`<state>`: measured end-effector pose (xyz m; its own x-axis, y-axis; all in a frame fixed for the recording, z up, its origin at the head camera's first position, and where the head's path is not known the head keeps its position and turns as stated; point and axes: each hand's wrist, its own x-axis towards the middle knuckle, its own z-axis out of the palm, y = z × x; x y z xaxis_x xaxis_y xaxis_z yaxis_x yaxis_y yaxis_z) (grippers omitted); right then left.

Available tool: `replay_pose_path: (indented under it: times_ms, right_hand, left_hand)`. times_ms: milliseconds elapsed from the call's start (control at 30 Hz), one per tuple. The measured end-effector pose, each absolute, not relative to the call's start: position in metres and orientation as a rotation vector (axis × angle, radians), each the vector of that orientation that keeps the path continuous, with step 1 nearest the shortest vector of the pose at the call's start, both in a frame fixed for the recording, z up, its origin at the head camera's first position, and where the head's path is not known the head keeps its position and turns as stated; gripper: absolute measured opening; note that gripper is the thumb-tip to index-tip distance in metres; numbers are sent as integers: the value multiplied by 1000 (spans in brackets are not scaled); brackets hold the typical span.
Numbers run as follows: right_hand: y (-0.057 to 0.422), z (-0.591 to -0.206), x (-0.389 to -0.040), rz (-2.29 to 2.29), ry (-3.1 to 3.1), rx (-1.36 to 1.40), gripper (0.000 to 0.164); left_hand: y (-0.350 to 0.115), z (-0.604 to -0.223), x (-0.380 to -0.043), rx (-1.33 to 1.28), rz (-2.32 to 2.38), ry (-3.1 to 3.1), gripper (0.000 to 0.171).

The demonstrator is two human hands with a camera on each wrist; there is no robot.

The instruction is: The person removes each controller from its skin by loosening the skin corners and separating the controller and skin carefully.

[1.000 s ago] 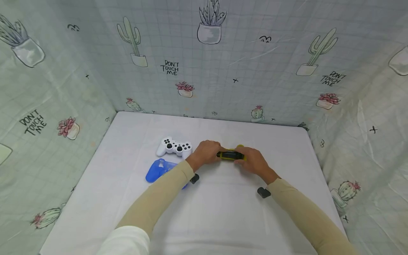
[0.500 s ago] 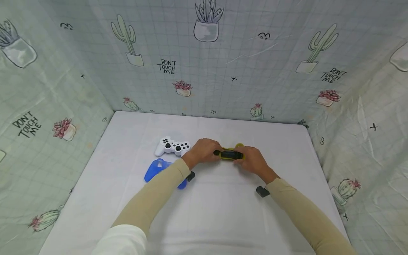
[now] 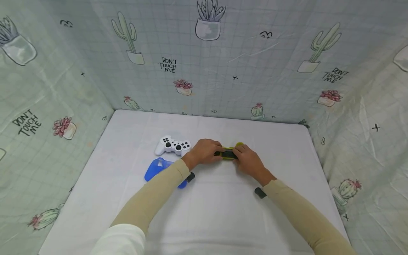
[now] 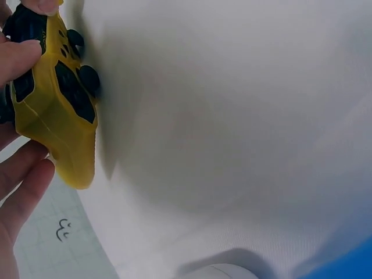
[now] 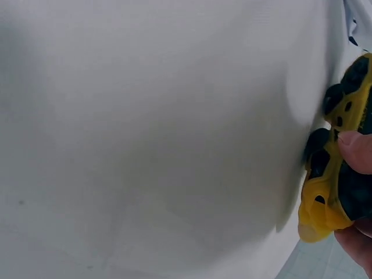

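Observation:
Between both hands, at the middle back of the table, is a black game controller (image 3: 228,154) in a yellow silicone cover (image 4: 75,165). My left hand (image 3: 205,151) grips its left end, thumb across the black edge and fingers around the handle. The right hand (image 3: 250,160) holds the other end, its thumb (image 5: 356,152) pressing on the black part. Black thumbsticks (image 4: 88,79) poke through the cover and face the white tabletop. In the right wrist view a handle's yellow tip (image 5: 317,224) shows; the hands hide much of both ends in the head view.
A white game controller (image 3: 173,145) lies left of my left hand. In front of it is a blue silicone cover (image 3: 156,169), partly hidden by the left forearm. The white table (image 3: 216,212) is enclosed by cloth walls (image 3: 236,95) printed with cacti.
The right hand's fingers have shifted further over the right end of the controller, covering more of it. The left hand keeps its grip, and the controller stays nearly in place.

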<state>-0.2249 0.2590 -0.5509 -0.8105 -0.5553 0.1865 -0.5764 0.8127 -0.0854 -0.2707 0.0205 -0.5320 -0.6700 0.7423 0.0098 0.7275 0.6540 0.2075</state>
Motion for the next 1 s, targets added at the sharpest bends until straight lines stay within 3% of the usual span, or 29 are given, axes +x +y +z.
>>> replay_pose_path:
  times_ms: [1000]
  right_hand:
    - [257, -547, -220, 155, -2826, 899, 32]
  left_hand:
    - [15, -540, -270, 1428, 391, 2787, 33]
